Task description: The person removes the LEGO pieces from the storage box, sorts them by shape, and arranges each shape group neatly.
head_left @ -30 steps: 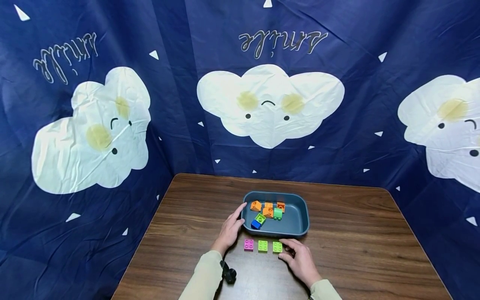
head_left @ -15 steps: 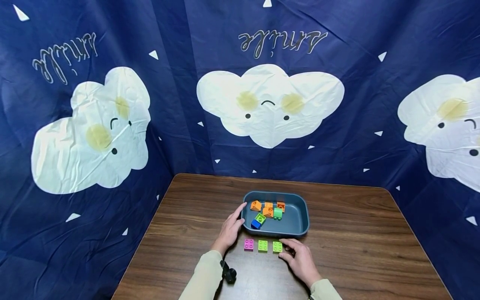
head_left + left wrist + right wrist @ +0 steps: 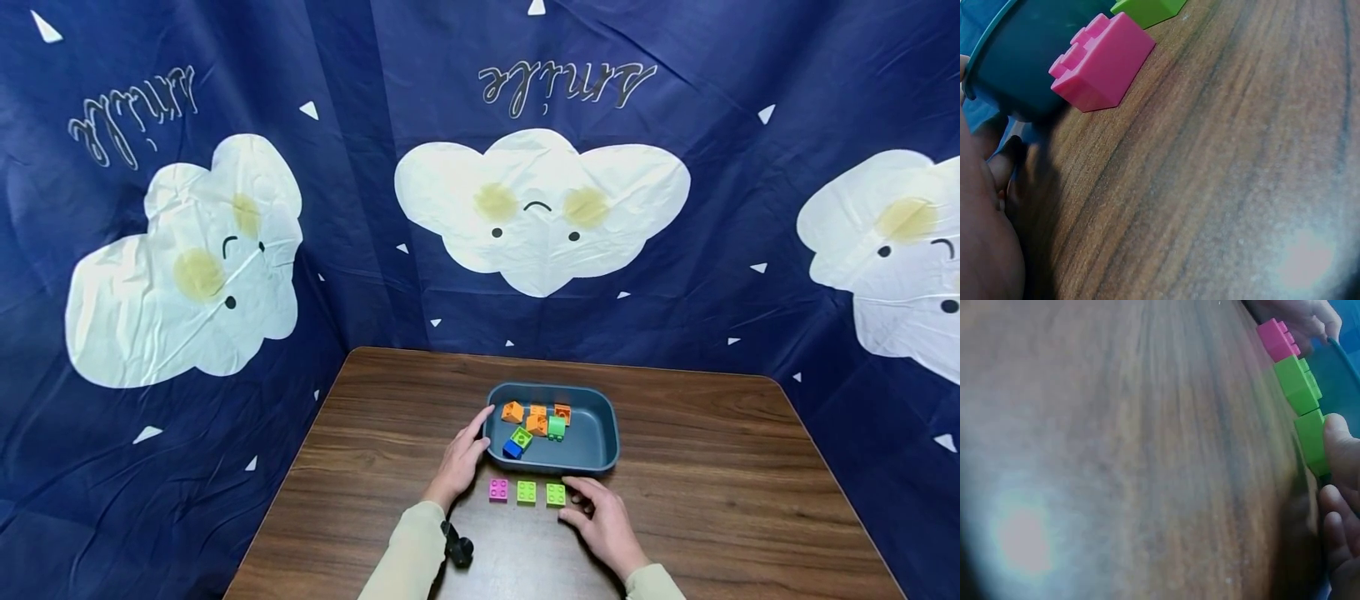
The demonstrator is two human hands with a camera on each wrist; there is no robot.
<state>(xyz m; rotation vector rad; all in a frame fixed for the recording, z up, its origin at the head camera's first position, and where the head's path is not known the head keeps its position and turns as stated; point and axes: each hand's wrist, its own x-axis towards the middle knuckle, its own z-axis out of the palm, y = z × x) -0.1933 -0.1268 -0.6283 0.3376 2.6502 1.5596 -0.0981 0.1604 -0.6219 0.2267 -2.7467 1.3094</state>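
Against the left end of a dark teal bin (image 3: 600,429) rests my left hand (image 3: 455,462), fingers extended along its side and thumb near the front corner. In front of the bin stand three studded toy bricks in a row: a pink brick (image 3: 498,490), a lime green brick (image 3: 527,492) and a second lime green brick (image 3: 555,495). My right hand (image 3: 603,521) lies beside this last brick, index finger and thumb spread at its right side. In the right wrist view the thumb (image 3: 1336,428) overlaps the edge of the end brick (image 3: 1312,442).
Inside the bin lie several orange bricks (image 3: 512,412), a green rounded brick (image 3: 556,427), a lime brick (image 3: 521,437) and a blue brick (image 3: 512,449). The wooden table (image 3: 697,467) is bordered by dark blue curtains (image 3: 345,250) with cloud prints.
My right hand has shifted very slightly right, its thumb a little farther from the end green brick. The left hand, bin and bricks stay in place.
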